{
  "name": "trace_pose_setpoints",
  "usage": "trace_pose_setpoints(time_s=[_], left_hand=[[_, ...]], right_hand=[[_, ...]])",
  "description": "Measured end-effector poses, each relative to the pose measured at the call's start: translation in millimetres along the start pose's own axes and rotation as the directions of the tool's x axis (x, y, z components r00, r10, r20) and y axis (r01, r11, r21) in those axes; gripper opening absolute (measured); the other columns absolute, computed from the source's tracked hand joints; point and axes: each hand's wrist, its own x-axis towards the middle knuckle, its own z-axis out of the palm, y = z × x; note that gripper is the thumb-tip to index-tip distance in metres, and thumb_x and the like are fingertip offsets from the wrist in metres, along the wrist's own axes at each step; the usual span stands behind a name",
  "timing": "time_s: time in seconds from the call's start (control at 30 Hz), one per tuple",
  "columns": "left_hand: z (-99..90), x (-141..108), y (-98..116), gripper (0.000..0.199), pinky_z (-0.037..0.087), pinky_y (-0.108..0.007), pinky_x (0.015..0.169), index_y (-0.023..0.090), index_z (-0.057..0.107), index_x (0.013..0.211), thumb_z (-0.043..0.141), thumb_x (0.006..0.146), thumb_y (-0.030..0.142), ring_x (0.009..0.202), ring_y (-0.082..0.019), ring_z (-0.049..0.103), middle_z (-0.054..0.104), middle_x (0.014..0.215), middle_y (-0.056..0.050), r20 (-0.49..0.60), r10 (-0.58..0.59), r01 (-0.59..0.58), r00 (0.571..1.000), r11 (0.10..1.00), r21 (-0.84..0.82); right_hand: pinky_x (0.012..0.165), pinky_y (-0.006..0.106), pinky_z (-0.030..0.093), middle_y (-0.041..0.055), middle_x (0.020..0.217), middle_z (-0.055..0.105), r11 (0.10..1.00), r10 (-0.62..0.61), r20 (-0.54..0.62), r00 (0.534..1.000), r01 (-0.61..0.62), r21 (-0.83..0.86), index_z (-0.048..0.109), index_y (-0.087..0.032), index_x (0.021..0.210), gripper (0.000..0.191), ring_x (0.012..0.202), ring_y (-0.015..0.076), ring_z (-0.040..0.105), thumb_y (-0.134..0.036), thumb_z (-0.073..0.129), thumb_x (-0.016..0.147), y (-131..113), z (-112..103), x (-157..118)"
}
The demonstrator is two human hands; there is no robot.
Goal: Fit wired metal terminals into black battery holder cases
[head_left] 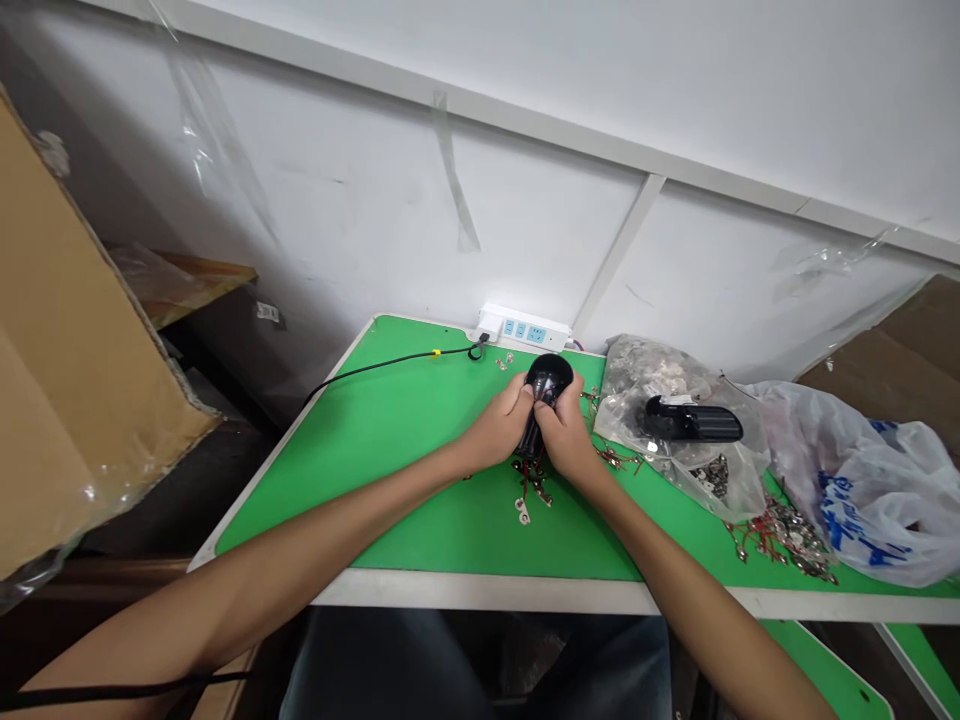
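Observation:
Both hands hold a glossy black object (550,378) with a rounded top, upright over the middle of the green table (420,420). My left hand (504,425) wraps its left side, and my right hand (566,430) wraps its right side, with both thumbs pressed on its front. Just below it, small metal parts with red wires (536,485) lie on the green surface. Another black part (697,422), long and ribbed, rests on a clear plastic bag (630,385) to the right.
A white power strip (529,328) with a black cable (390,358) sits at the table's back edge. At the right are a white plastic bag (870,480) and a pile of wired metal parts (787,540). Cardboard (82,350) stands at the left.

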Motion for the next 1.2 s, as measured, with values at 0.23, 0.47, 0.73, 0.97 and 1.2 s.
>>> trace_pose_setpoints(time_s=[0.23,0.47,0.73,0.97,1.2], left_hand=[[-1.2,3.3,-5.7,0.037,0.049,-0.043,0.107,0.019,0.061,0.119,0.035,0.11,0.043,0.108,-0.026,0.064,0.07,0.108,-0.007,-0.032,0.002,-0.003,0.999,1.0,-0.03],[0.1,5.4,-6.8,0.038,0.046,-0.044,0.112,0.018,0.061,0.125,0.037,0.109,0.042,0.116,-0.027,0.063,0.07,0.116,-0.008,-0.011,-0.035,0.034,0.999,0.997,-0.07],[-1.3,4.3,-2.3,0.039,0.047,-0.039,0.11,0.017,0.062,0.124,0.036,0.109,0.042,0.117,-0.026,0.063,0.07,0.118,-0.008,-0.029,-0.037,0.035,0.999,0.996,-0.077],[0.1,3.1,-1.9,0.036,0.047,-0.038,0.108,0.018,0.062,0.12,0.037,0.109,0.04,0.111,-0.025,0.063,0.07,0.111,-0.006,-0.052,-0.038,0.035,0.998,0.997,-0.065],[0.8,3.3,-0.2,0.034,0.047,-0.039,0.109,0.018,0.063,0.116,0.038,0.108,0.04,0.106,-0.024,0.062,0.07,0.107,-0.006,-0.082,-0.054,0.047,0.995,0.995,-0.083]], right_hand=[[0.117,0.049,0.044,0.0172,0.137,0.058,1.0,-0.01,-0.005,1.0,0.01,0.026,0.033,-0.016,0.146,0.058,0.132,0.0303,0.057,-0.037,0.05,0.094,-3.8,6.7,4.0],[0.11,0.048,0.049,0.0127,0.122,0.062,0.998,0.062,-0.006,0.998,-0.062,0.023,0.034,-0.017,0.142,0.058,0.117,0.0302,0.061,-0.037,0.052,0.091,-6.8,3.3,3.7],[0.112,0.047,0.049,0.0125,0.126,0.062,0.998,0.059,-0.012,0.998,-0.058,0.018,0.034,-0.02,0.145,0.057,0.118,0.0291,0.062,-0.036,0.051,0.093,-9.9,5.8,2.7],[0.117,0.049,0.047,0.014,0.129,0.062,0.997,0.07,-0.011,0.997,-0.07,0.029,0.032,-0.018,0.148,0.061,0.127,0.0313,0.06,-0.033,0.051,0.092,-13.0,6.5,2.6],[0.113,0.049,0.048,0.0143,0.132,0.06,0.991,0.111,0.03,0.993,-0.112,0.071,0.031,-0.018,0.149,0.064,0.12,0.0304,0.061,-0.035,0.051,0.09,-15.8,6.1,4.9]])
